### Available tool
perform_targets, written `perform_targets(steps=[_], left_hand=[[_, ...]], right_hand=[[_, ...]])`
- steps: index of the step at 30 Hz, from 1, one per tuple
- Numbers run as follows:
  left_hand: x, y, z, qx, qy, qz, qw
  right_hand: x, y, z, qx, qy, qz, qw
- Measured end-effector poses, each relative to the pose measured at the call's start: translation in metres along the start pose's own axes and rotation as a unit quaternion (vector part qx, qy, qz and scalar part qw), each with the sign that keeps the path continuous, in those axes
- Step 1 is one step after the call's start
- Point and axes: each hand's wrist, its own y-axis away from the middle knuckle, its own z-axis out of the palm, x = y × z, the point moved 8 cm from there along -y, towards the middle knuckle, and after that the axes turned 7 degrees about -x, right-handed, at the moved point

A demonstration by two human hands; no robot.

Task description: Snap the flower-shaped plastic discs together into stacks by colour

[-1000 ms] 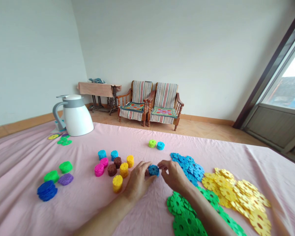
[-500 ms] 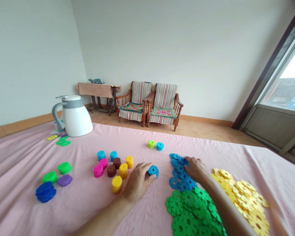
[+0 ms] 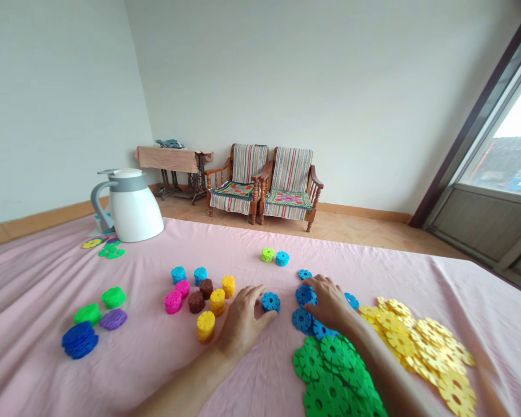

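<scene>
My left hand curves its thumb and fingers around a short stack of blue snowflake discs, the thumb along its near side. Over the loose pile of blue snowflake discs, my right hand has fingers and thumb closed about the edge of blue discs; how many it grips is hidden. One blue disc lies just beyond the fingertips, another right of the wrist. A heap of green discs sits nearer me, partly under my right forearm.
Yellow discs spread at right. Left of my left hand stand yellow, brown, pink and light-blue stacks. Lime and light-blue stacks stand farther back. A white jug is on the pink cloth.
My right hand has moved left and slightly nearer me across the blue discs, which now lie more scattered. My left hand stays nearly still at its stack.
</scene>
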Motion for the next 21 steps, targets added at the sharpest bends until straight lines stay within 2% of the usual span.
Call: perform_targets(steps=[13, 21], left_hand=[[0.003, -0.001, 0.001, -0.022, -0.006, 0.012, 1.000], [0.004, -0.001, 0.001, -0.018, -0.010, 0.018, 1.000]], right_hand=[[-0.016, 0.001, 0.001, 0.021, -0.023, -0.033, 0.999], [-0.029, 0.005, 0.003, 0.017, 0.006, -0.044, 0.999]])
